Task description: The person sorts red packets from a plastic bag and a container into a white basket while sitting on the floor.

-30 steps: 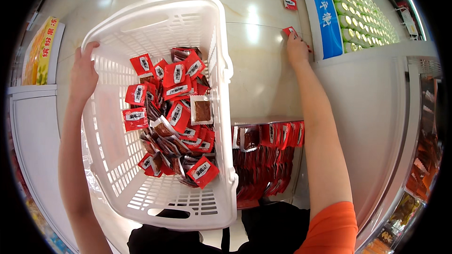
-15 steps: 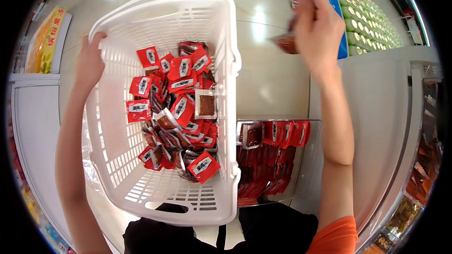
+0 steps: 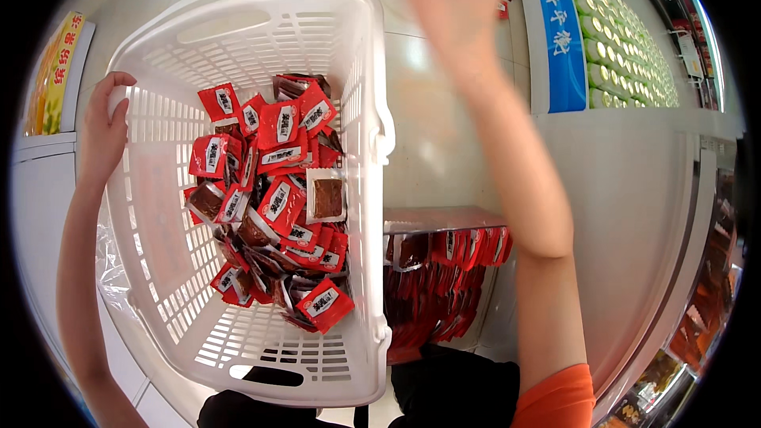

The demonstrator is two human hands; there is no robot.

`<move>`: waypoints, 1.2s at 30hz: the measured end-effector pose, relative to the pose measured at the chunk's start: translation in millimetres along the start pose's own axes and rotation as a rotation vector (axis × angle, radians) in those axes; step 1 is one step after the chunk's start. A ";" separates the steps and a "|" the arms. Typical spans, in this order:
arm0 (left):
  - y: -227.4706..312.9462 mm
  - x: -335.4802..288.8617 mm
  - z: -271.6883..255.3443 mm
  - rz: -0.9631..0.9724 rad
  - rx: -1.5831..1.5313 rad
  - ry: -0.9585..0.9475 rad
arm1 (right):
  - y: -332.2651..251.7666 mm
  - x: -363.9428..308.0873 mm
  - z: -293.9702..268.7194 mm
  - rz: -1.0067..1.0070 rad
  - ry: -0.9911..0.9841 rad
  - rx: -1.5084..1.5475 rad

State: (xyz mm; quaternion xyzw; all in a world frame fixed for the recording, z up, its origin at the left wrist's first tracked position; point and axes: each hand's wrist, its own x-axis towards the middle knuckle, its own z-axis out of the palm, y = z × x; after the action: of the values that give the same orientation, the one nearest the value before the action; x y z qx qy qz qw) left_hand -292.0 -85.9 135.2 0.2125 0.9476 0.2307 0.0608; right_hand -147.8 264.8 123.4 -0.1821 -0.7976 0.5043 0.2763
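A white slatted plastic basket point(image 3: 369, 190) tilts in front of me, with a heap of small red-and-brown snack packets point(image 3: 277, 198) inside. My left hand point(image 3: 107, 119) has its fingers hooked over the basket's left rim. Beyond the basket's far right corner, my right hand point(image 3: 456, 12) is smeared by motion and partly cut off by the top edge; I cannot make out whether it holds anything. Just right of its wrist shows a small dark-and-red packet point(image 3: 503, 8), either on the floor or in the air. A clear bin point(image 3: 444, 219) right of the basket holds rows of similar packets.
A blue-edged carton point(image 3: 561, 47) of green cans stands at the far right, beyond a white shelf unit point(image 3: 618, 190). On the left, a yellow box point(image 3: 57, 79) sits on another white unit point(image 3: 36, 214). Pale tiled floor point(image 3: 432, 119) lies between.
My right hand, which held packets, has swung left and farther away, and they no longer show in it. The basket has shifted left and nearer with my left hand; some packets inside have slid.
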 end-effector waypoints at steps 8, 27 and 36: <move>-6.8 6.2 -8.5 0.069 0.148 -0.009 | 267.9 27.2 -60.1 0.081 0.447 -0.822; 12.3 6.7 -1.7 -0.030 0.179 -0.126 | 355.9 110.8 -79.5 -0.108 0.372 -1.255; 16.2 8.1 -7.6 0.056 0.391 -0.177 | 334.3 104.9 -65.2 0.189 0.280 -1.320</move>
State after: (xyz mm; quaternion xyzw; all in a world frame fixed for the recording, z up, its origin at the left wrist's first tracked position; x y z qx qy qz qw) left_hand -294.9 -72.5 149.3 0.2658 0.9590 0.0245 0.0949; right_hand -185.1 512.5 -130.2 -0.4448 -0.8756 -0.0945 0.1628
